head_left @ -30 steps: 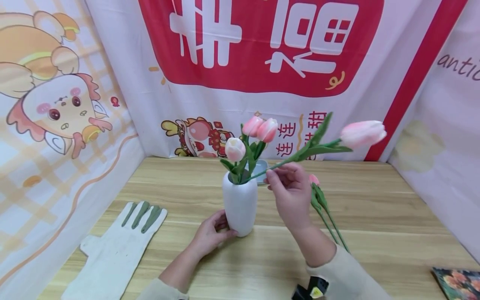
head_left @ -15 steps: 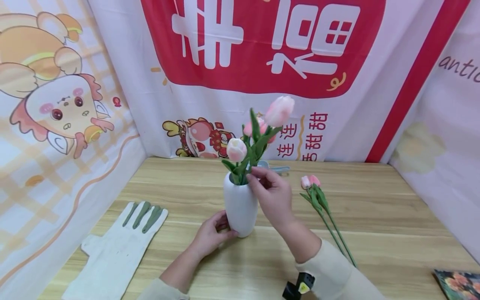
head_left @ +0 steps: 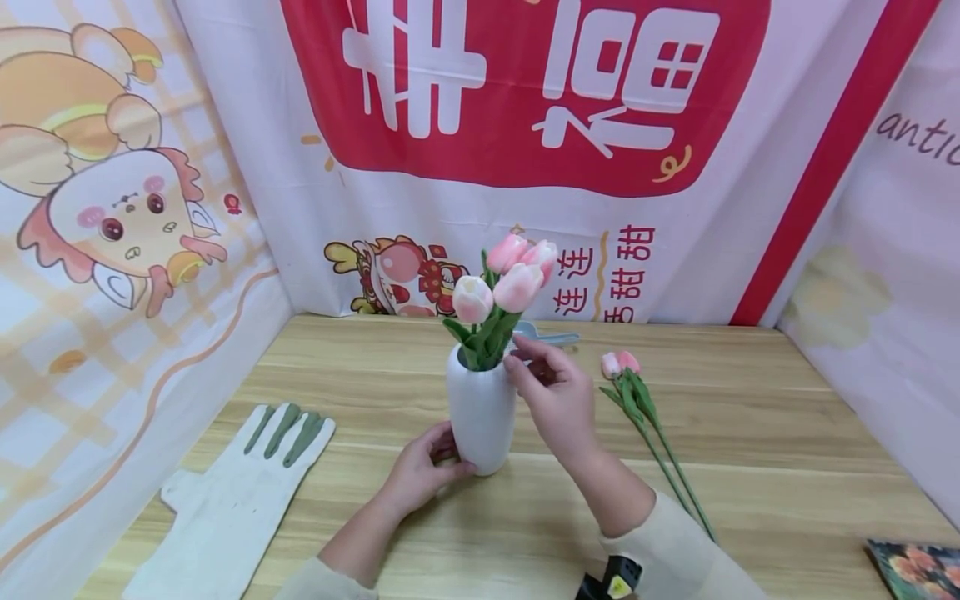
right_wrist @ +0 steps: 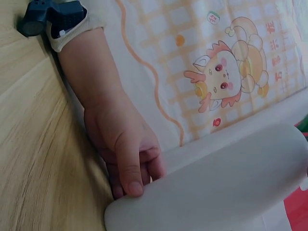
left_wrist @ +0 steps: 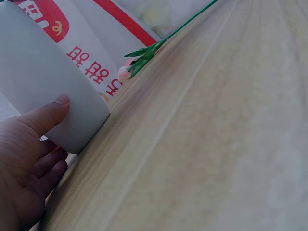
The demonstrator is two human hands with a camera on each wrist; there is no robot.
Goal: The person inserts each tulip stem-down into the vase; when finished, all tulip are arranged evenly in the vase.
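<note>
A white vase (head_left: pixel 482 421) stands upright on the wooden table with several pink and white artificial tulips (head_left: pixel 517 287) in it. My left hand (head_left: pixel 422 468) holds the vase low on its left side; in the left wrist view its thumb (left_wrist: pixel 54 115) lies along the vase wall, with fingers curled behind the base. Beside the rim, on the right, is my right hand (head_left: pixel 558 400), thumb and index finger slightly apart next to the stems, nothing seen between them. The right wrist view shows mainly the vase (right_wrist: pixel 207 185) and my left hand (right_wrist: pixel 127 144).
Two more tulips (head_left: pixel 630 383) lie on the table to the right. A light blue scoop-like tool (head_left: pixel 551 338) is partly hidden behind the vase. White gloves (head_left: pixel 232 492) with grey-green finger parts lie at left, a floral picture (head_left: pixel 922 567) at the right edge. Printed cloths hang around the table.
A tulip in my right hand has gone from slanting out to the right, to upright, then down into the vase. The right hand has drawn slightly back from the stems. The left hand has stayed.
</note>
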